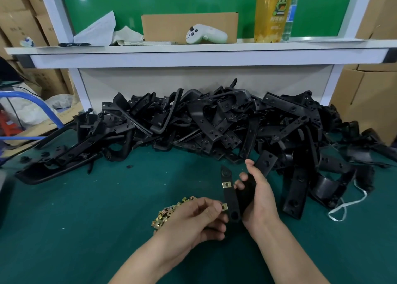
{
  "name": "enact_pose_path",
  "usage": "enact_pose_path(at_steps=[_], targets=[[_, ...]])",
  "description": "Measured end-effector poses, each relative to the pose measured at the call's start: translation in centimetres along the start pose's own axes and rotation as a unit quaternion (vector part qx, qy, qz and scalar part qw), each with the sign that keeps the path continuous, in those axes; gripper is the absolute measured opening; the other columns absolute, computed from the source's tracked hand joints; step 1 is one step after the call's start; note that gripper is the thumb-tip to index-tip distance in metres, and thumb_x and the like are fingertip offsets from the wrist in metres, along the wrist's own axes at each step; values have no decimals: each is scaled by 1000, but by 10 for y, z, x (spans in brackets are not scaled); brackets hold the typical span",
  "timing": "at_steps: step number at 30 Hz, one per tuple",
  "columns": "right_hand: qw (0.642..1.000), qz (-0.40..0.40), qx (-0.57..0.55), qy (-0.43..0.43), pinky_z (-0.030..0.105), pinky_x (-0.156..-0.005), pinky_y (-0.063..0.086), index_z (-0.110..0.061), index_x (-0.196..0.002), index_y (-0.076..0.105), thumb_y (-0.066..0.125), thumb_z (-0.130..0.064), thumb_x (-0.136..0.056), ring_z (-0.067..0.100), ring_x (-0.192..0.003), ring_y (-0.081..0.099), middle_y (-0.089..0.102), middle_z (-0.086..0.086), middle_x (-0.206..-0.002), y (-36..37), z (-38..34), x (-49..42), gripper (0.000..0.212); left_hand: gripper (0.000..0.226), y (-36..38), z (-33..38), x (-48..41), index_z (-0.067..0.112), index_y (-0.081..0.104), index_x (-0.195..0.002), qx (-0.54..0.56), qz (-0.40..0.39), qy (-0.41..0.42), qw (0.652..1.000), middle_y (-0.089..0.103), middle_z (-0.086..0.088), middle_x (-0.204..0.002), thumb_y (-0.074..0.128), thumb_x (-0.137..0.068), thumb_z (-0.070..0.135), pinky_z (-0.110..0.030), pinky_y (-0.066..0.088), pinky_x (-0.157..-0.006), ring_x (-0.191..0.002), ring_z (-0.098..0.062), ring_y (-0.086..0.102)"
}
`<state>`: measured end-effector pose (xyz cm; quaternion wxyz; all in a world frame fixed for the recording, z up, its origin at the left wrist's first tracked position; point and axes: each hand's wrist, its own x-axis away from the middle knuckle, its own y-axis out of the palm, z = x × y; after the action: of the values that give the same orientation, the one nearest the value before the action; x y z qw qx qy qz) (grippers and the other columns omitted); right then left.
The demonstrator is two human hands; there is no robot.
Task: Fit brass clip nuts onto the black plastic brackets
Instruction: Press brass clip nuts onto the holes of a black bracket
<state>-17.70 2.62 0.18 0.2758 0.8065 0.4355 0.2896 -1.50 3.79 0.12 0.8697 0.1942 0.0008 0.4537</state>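
The left hand pinched a brass clip nut between thumb and fingertips, holding it against the left edge of a black plastic bracket, near that bracket's lower end. The right hand gripped the same bracket from the right, fingers curled round its wider part and the thumb pointing up. The bracket stood roughly on end above the tabletop. A second clip nut sat already clipped onto the bracket's narrow arm, higher up. A pile of loose clip nuts lay on the green surface just left of the left hand, partly hidden behind it. A large heap of brackets ran across the far side of the tabletop, reaching close to the right hand. A white cord lay at the right. On the shelf above stood a cardboard box, a white controller and a yellow drink cup.
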Motion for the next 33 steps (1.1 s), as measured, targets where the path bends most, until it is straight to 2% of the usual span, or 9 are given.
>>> enact_pose_path(at_steps=[6, 13, 17, 26, 33], targets=[[1000, 21, 0, -22, 23, -47, 45, -25, -105, 69, 65, -27, -94, 9, -48, 44, 49, -7, -61, 1, 2, 2, 12, 22, 0, -1, 1, 0, 66, -98, -15, 4, 7, 1000, 67, -9, -81, 66, -90, 21, -29, 57, -70, -71, -17, 63], [996, 39, 25, -76, 23, -43, 43, -24, -93, 67, 66, -23, -93, 10, -46, 43, 49, -4, -59, 4, 6, 2, 2, 12, 0, 0, 0, 6, 70, -90, -71, 13, 12, 997, 67, -4, -78, 63, -98, 12, -25, 55, -70, -70, -12, 62], [994, 32, 38, -93, 23, -43, 43, -26, -87, 65, 66, -24, -93, 10, -47, 43, 49, -4, -60, 2, 9, 3, 7, 14, -2, -2, 0, 8, 71, -88, -93, 9, 20, 995, 68, -3, -78, 61, -99, 8, -24, 54, -69, -71, -12, 63], [989, 41, 62, -125, 24, -46, 43, -25, -89, 65, 64, -23, -94, 11, -48, 44, 50, -4, -60, 2, 14, 2, 6, 13, -2, -4, 0, 8, 72, -92, -130, 31, 33, 990, 69, 1, -75, 61, -99, 7, -23, 55, -69, -70, -10, 64], [985, 49, 74, -151, 24, -47, 43, -25, -89, 63, 62, -22, -96, 11, -48, 45, 50, -5, -59, 2, 15, 0, 8, 16, 4, -4, 2, 9, 72, -89, -169, 59, 49, 983, 69, 5, -73, 60, -97, 4, -18, 50, -62, -63, -4, 58]])
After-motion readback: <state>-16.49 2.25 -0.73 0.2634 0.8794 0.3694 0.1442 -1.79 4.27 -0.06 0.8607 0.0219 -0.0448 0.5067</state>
